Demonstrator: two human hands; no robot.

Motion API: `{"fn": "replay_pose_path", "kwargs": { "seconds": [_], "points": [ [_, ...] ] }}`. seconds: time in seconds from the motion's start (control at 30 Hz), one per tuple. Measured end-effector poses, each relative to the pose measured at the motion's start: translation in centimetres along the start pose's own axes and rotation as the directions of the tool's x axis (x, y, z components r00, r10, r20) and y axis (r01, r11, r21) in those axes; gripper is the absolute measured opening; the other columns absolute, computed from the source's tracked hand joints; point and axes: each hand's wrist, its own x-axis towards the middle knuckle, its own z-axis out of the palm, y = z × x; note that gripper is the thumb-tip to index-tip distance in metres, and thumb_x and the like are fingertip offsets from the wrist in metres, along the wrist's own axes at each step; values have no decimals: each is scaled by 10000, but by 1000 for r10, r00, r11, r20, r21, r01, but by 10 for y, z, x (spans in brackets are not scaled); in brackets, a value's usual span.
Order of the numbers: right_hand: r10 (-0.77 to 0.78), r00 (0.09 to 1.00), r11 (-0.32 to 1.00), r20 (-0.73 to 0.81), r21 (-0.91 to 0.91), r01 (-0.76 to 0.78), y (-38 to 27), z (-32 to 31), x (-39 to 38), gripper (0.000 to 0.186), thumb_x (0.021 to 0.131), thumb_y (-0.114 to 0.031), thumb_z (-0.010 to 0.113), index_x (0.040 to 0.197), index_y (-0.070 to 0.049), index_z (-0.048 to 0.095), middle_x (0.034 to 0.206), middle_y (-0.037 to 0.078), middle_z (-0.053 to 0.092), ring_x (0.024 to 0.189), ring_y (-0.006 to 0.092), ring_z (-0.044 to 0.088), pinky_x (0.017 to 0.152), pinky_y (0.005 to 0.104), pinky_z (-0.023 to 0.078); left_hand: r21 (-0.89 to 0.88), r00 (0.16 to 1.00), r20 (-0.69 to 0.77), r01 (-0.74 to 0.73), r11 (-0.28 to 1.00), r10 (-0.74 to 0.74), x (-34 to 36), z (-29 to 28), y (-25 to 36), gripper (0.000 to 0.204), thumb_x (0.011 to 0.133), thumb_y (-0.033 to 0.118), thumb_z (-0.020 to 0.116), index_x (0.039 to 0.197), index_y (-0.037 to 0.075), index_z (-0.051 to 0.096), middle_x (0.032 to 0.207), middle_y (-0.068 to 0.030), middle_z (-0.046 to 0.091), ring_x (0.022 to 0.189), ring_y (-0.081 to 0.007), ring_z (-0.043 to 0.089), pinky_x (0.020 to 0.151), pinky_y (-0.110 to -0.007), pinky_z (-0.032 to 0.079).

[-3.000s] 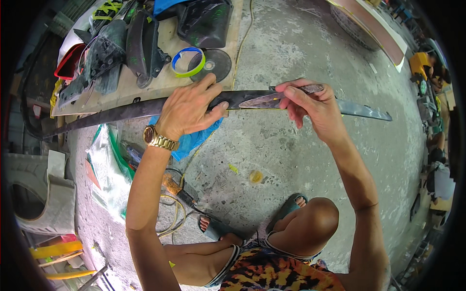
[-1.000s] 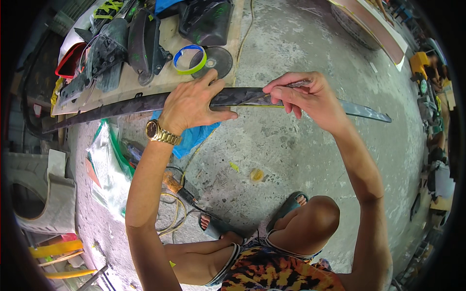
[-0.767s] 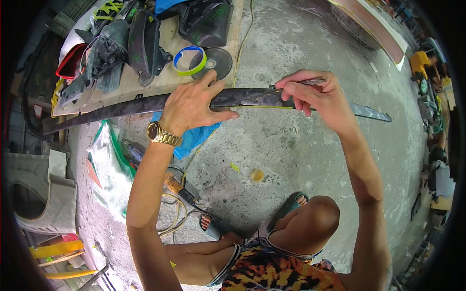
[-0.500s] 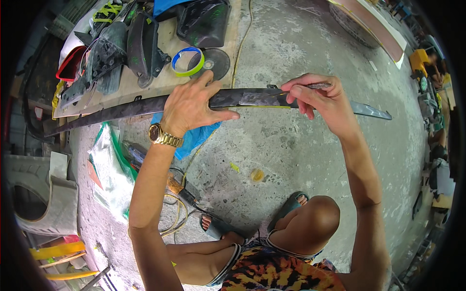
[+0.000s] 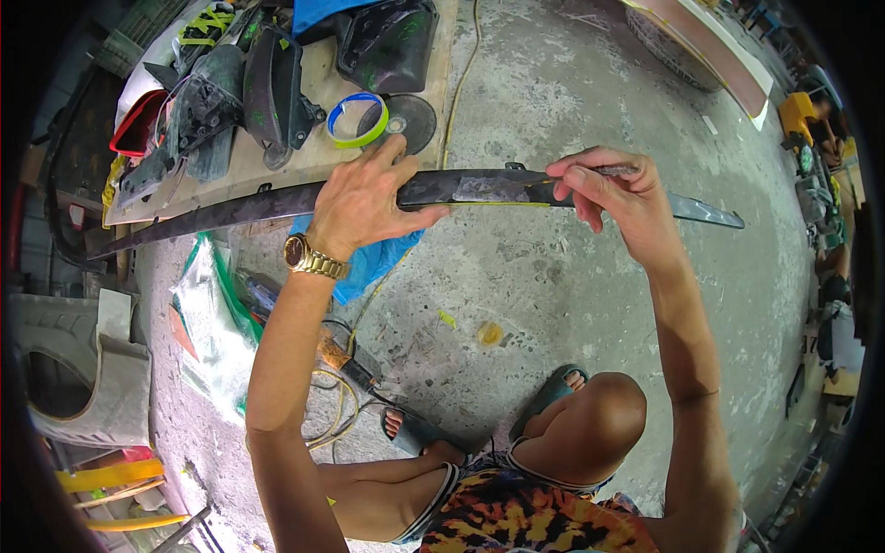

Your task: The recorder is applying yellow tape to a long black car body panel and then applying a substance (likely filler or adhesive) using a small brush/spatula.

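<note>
A long, curved dark strip (image 5: 479, 185), which looks like a vehicle trim piece, lies crosswise in front of me, with a smooth lighter patch and a thin yellow line along its near edge. My left hand (image 5: 367, 205) is closed around it left of its middle, thumb on the near side and fingers over the far side. Farther right, my right hand (image 5: 608, 189) pinches a thin, grey pen-like tool (image 5: 619, 170) against the strip's upper face. The fingers hide most of its tip. A small clip (image 5: 514, 166) sticks up from the strip's far edge.
Beyond the strip, a wooden board (image 5: 309, 111) bears black plastic parts (image 5: 385, 51), a blue-and-yellow tape roll (image 5: 348, 142) and a dark disc (image 5: 417, 122). Below lie a clear plastic bag (image 5: 210, 313), a corded power tool (image 5: 350, 364) and blue sheeting (image 5: 364, 267). A grey panel (image 5: 111, 387) stands left.
My right hand and the pen-like tool have shifted slightly right along the strip. My left hand keeps its hold, its thumb drawn in a little.
</note>
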Motion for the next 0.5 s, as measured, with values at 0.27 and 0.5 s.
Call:
{"fn": "replay_pose_path", "kwargs": {
  "seconds": [0.27, 0.5],
  "points": [
    [26, 999, 998, -42, 65, -23, 0, -5, -6, 174, 975, -151, 681, 1054, -23, 768, 794, 45, 708, 602, 51, 574, 481, 199, 430, -92, 995, 90, -41, 995, 49, -2, -10, -4, 570, 769, 465, 755, 1074, 7, 609, 1201, -131, 550, 1035, -376, 619, 810, -477, 512],
    [38, 994, 993, -99, 115, -26, 5, -15, -23, 177, 983, -154, 668, 1057, -24, 764, 793, 50, 704, 591, 50, 562, 482, 203, 419, -137, 989, 130, -57, 989, 75, -5, -12, -4, 527, 814, 418, 695, 1139, 19, 578, 1190, -143, 538, 1016, -390, 609, 813, -482, 486]
  ]
}}
